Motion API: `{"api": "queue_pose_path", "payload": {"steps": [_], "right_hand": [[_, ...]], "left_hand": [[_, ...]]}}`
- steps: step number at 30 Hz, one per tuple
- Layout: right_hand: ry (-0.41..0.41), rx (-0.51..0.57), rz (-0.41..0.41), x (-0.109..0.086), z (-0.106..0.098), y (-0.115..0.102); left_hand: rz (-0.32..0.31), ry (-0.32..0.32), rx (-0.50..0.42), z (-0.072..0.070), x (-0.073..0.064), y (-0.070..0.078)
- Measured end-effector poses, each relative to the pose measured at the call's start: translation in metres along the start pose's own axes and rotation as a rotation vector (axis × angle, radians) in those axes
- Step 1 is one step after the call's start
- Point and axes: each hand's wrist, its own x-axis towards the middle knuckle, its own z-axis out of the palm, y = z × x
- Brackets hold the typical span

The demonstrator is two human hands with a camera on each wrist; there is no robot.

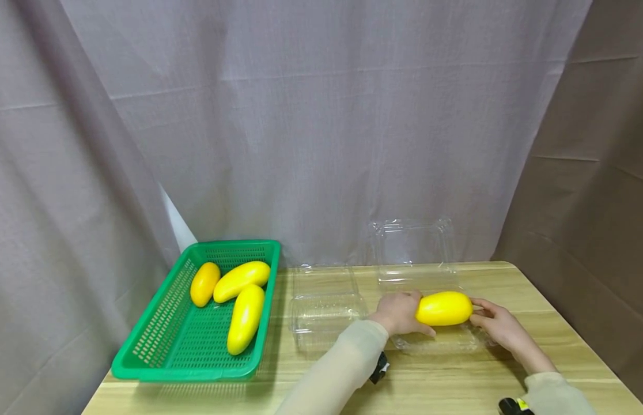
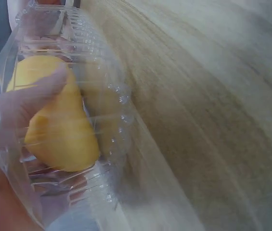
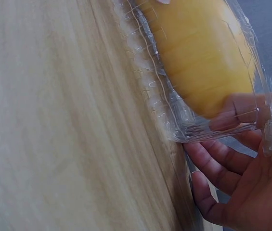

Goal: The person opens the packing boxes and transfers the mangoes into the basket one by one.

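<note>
A yellow mango (image 1: 443,308) lies over the base of a clear plastic clamshell box (image 1: 430,344), whose lid (image 1: 412,245) stands raised against the curtain. My left hand (image 1: 401,313) grips the mango's left end; in the left wrist view its thumb (image 2: 42,91) lies across the fruit, seen through the plastic wall. At the other end is my right hand (image 1: 500,327). One finger (image 3: 244,109) reaches the mango (image 3: 203,53) behind the clear wall, while other fingers rest loosely curled outside the box. Contact between those outer fingers and the box is unclear.
A green basket (image 1: 197,373) on the left holds a shorter orange-yellow mango (image 1: 204,284) and two long yellow mangoes (image 1: 246,320). Between basket and left hand stands another clear plastic box (image 1: 326,314). Grey curtain (image 1: 301,144) hangs behind the wooden table (image 1: 435,386).
</note>
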Motion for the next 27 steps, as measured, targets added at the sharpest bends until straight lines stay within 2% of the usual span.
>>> {"api": "queue_pose_path", "payload": {"steps": [8, 13, 17, 27], "right_hand": [[-0.016, -0.016, 0.005, 0.0, -0.003, -0.001], [-0.028, -0.012, 0.014, 0.001, -0.003, 0.0], [-0.028, -0.003, 0.008, 0.001, -0.002, 0.0], [-0.017, -0.004, -0.027, 0.006, 0.0, 0.0]], "left_hand": [[0.026, 0.039, -0.091, 0.004, 0.001, -0.004], [0.017, 0.064, -0.178, 0.001, -0.001, -0.006], [0.02, 0.057, -0.242, -0.002, -0.002, -0.008], [-0.004, 0.061, -0.508, -0.012, -0.007, -0.013]]}}
